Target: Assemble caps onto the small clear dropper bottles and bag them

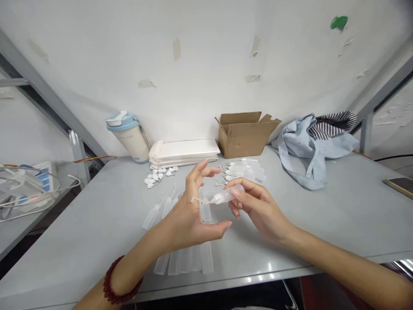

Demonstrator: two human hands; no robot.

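Note:
My right hand (258, 204) pinches a small translucent plastic bottle (227, 194) by its body, its thin nozzle and white cap pointing left. Around that tip my left hand (196, 215) curves, thumb and fingers wide apart, holding nothing. Whether the tip touches the left palm, I cannot tell. More translucent bottles (190, 260) lie in rows on the table below and behind my left hand, partly hidden by it. Behind my right hand rests another group of bottles (247, 170) with thin nozzles. A small heap of white caps (158, 175) lies to the left.
Against the wall stand a blue-lidded cup (129, 137), a stack of white envelopes or sheets (183, 150) and an open cardboard box (243, 140). A light blue cloth bag (309, 146) lies at right, near a phone-like object (400, 187). Cables and a power strip (45, 178) sit far left.

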